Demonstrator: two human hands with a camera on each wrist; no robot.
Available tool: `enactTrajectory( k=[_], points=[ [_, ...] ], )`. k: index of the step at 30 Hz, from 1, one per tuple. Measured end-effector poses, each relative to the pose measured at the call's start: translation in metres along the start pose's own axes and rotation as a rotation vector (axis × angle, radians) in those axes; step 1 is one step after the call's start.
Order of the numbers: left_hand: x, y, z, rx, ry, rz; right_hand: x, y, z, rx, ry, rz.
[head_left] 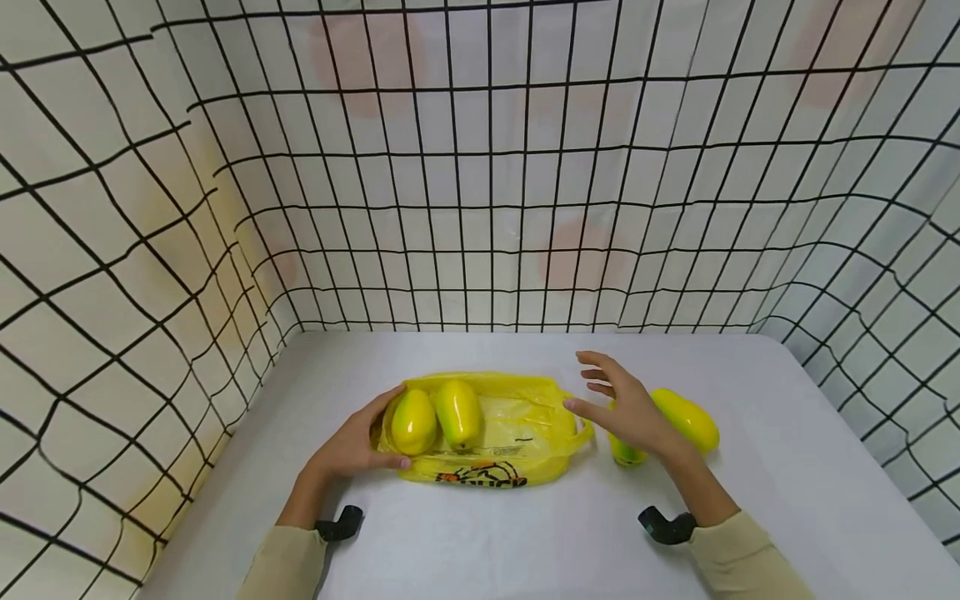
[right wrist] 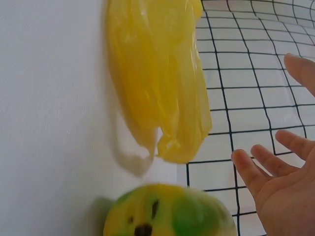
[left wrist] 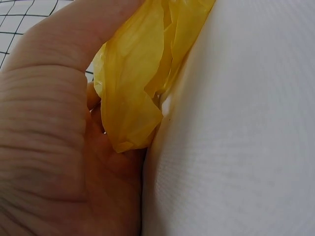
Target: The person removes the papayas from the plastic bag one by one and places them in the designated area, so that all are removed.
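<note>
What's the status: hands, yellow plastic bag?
Left hand holds left end of yellow plastic bag; right hand empty, open. Two glossy yellow oval fruits at bag's left half. No obstruction seen between right hand and bag.

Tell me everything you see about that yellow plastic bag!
The thin, wrinkled, yellow plastic bag lies on the white tabletop. Black and orange printing marks its near side; a handle loop points right. Two shiny yellow oval fruits rest at its left end, on or inside, I can't tell. The left hand holds that end.
</note>
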State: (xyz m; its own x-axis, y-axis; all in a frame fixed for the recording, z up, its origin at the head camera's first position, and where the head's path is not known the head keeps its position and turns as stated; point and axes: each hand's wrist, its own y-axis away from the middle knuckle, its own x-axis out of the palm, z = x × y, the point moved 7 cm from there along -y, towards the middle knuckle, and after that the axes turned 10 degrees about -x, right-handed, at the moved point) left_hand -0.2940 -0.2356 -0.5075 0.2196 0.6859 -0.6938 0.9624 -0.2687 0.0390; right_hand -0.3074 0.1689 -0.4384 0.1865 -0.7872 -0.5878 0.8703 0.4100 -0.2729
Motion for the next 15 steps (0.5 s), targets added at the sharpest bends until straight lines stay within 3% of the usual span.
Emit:
enactTrajectory(
  k=[15],
  points=[
    [0.000, -0.002, 0.002, -0.005, -0.008, -0.005, 0.049, -0.026, 0.011, -0.018, -0.074, 0.065]
  ],
)
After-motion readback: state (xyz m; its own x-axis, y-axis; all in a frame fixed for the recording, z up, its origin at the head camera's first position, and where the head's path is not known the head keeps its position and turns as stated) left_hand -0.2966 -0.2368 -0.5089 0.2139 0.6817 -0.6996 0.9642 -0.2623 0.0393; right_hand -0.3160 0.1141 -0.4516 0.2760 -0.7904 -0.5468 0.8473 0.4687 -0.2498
